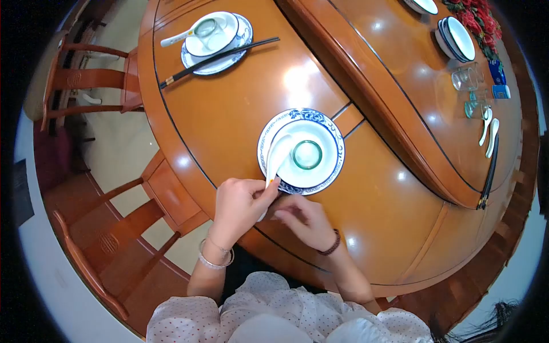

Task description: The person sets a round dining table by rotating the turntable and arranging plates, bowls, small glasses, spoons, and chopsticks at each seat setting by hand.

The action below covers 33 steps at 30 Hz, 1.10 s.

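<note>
My left hand [237, 203] pinches the handle of a white soup spoon [279, 150], its fingers closed. The spoon's bowl end is over a white bowl [311, 178], which sits on a blue-patterned plate [338, 163]. Inside the bowl stands a small clear glass [307, 155] with a greenish rim. My right hand [307, 222] is just below the plate's near edge, close to the left hand. Its fingers are loosely bent with the thumb apart, and I see nothing in them.
At the upper left, another plate [247, 34] carries a bowl, glass and spoon, with black chopsticks [220, 62] across it. The raised turntable [389, 108] holds stacked bowls [459, 39], glasses [466, 79], spoons [492, 138], chopsticks [488, 177] and red flowers [474, 20]. Wooden chairs [114, 234] stand left.
</note>
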Each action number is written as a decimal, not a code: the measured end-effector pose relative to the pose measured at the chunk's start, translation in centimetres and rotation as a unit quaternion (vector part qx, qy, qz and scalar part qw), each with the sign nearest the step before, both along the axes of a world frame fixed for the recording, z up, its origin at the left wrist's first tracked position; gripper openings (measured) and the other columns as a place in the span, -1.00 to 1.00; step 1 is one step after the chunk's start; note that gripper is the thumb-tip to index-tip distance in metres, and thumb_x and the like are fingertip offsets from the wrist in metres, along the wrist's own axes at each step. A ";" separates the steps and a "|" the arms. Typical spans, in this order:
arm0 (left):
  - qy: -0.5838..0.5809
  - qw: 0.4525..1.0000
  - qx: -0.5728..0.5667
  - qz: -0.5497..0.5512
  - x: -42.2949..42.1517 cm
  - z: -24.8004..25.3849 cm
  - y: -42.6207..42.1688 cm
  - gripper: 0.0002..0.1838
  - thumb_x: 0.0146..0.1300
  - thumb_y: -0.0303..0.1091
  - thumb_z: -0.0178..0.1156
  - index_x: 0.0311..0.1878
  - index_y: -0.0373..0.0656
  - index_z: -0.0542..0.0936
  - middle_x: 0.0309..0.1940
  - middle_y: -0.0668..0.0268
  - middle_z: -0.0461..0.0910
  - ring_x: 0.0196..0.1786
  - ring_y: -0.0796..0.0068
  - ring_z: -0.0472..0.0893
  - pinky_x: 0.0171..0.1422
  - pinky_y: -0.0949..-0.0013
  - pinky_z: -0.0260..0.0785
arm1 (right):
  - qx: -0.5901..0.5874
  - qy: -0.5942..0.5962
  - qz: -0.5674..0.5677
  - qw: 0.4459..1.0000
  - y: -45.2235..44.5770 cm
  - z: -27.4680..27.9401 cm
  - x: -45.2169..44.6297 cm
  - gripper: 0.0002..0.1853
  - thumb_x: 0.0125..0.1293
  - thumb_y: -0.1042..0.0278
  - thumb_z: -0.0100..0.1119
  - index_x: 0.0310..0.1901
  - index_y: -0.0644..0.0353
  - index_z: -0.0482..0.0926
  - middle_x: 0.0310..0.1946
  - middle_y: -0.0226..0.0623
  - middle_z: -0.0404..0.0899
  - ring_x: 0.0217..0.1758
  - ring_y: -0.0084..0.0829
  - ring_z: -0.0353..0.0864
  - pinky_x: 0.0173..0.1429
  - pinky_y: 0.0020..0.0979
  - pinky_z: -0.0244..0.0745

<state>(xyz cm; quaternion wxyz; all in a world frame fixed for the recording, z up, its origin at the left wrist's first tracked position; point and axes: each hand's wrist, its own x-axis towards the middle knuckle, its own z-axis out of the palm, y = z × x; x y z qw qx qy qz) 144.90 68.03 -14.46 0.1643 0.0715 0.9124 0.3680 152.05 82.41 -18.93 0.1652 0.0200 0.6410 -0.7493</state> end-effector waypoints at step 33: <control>-0.019 0.935 -0.139 -0.326 -7.5 0.6 -1.3 -0.65 0.16 -0.05 0.09 -0.55 -0.14 0.51 -0.77 0.18 0.47 -0.61 0.15 0.53 -0.51 0.24 0.33 | 0.697 0.068 -0.294 0.651 11.0 -1.9 -5.5 -0.10 -0.19 0.51 0.01 0.32 0.25 -0.06 0.37 -0.20 -0.12 0.45 -0.19 -0.25 0.32 0.25 -0.36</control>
